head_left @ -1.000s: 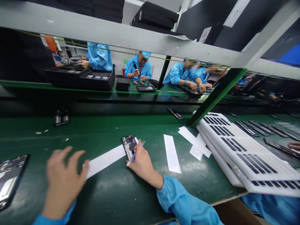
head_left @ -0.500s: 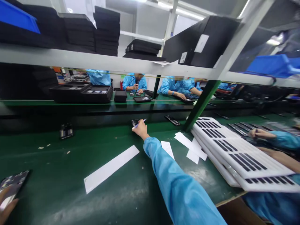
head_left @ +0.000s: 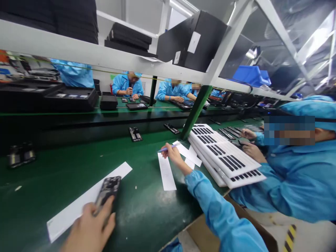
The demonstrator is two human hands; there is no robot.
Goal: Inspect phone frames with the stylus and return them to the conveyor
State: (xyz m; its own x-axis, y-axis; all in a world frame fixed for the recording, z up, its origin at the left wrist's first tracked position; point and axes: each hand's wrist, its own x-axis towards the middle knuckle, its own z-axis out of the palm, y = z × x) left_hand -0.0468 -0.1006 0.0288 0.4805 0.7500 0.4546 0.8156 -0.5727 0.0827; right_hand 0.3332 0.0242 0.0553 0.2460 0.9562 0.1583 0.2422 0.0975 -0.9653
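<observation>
My left hand (head_left: 90,227) grips the near end of a dark phone board (head_left: 107,189) that rests on a long white paper strip (head_left: 65,215) on the green belt. Further right, my right hand (head_left: 173,155) pinches blue tweezers (head_left: 165,149) over the top of a narrow white sticker sheet (head_left: 166,173). Another phone board (head_left: 135,134) lies further back on the belt, apart from both hands.
A stack of white trays (head_left: 223,157) with dark strips sits right of my hand, beside a green post (head_left: 195,112). A co-worker in blue (head_left: 294,175) works at my right. Loose white papers (head_left: 190,154), a dark part (head_left: 21,155) at left, and black trays (head_left: 70,98) behind.
My right hand let go of the phone board at the far belt and drew back to the sticker sheet. My left hand brought another board onto the white strip. The view swung right.
</observation>
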